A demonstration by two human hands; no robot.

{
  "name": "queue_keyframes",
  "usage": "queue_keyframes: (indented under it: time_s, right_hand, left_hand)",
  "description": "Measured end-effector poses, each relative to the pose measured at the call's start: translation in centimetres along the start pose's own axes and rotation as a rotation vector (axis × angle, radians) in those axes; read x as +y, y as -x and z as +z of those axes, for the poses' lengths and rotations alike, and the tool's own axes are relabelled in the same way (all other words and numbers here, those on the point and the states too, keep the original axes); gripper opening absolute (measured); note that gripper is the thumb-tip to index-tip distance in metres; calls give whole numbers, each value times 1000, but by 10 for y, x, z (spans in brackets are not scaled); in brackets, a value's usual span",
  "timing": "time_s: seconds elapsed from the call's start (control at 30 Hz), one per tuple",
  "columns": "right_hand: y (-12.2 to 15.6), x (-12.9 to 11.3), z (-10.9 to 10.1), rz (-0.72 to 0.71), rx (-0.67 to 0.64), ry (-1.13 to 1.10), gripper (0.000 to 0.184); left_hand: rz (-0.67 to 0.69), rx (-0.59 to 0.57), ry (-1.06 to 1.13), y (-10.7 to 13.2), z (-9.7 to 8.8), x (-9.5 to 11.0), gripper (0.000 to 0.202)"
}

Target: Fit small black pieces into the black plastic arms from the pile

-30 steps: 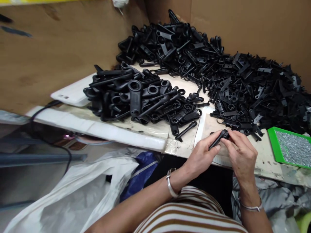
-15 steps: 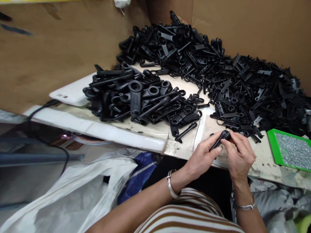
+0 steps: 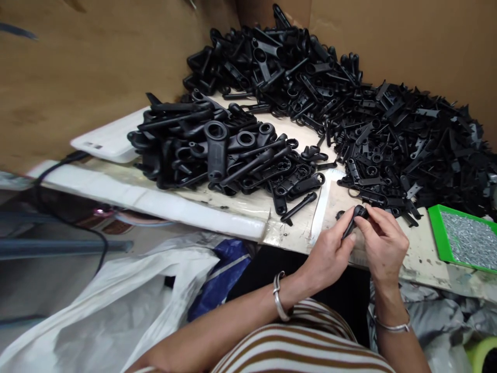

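Both my hands are together over the near edge of the table (image 3: pixel 217 217). My left hand (image 3: pixel 330 254) grips a black plastic handle part (image 3: pixel 354 217) by its shaft, fingers closed round it. My right hand (image 3: pixel 384 243) pinches the ringed end of the same part with thumb and fingertips. Just left of the hands lies a single black rod-shaped part (image 3: pixel 298 207). A pile of thick black handles (image 3: pixel 217 155) sits to the left. A larger heap of thinner black parts (image 3: pixel 388 129) spreads behind and to the right.
A green tray (image 3: pixel 437 233) with small silvery metal pieces (image 3: pixel 469 241) stands at the right. Brown cardboard walls (image 3: pixel 77 67) close off the back and left. A white plastic bag (image 3: pixel 128 305) and a blue bag (image 3: pixel 221 274) hang below the table edge. A black cable (image 3: pixel 50 171) runs at the left.
The hands stay together on the black part, which has tipped more upright between them. The view has shifted slightly down and to the left.
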State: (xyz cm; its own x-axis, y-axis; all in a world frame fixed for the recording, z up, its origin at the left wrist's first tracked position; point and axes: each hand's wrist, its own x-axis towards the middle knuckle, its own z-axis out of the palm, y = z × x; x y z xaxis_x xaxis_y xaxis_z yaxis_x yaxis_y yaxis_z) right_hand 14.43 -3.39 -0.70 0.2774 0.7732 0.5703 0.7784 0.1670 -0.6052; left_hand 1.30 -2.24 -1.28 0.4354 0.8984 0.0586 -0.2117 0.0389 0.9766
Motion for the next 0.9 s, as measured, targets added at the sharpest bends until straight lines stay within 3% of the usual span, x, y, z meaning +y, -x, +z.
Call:
queue_keyframes:
  time_s: [0.17,0.33,0.4,0.57,0.7,0.9]
  right_hand:
    - [5,2,12,63,90,-57,23]
    - [-4,6,-3,34,-202,-1,22]
    - [-7,6,-9,39,-235,13,23]
    - [0,5,-7,46,-96,-31,22]
    - [6,7,0,-46,15,29,22]
    - [-3,11,-8,-54,-204,65,22]
  left_hand:
    - [22,-2,11,-1,-3,-8,56]
    - [17,4,1,-3,-8,-19,52]
    - [42,-10,-77,-3,-9,-17,52]
    - [11,-31,16,-7,-8,-12,51]
    - [6,-40,36,-6,-8,-11,53]
    - [149,-31,-201,1,-10,-9,53]
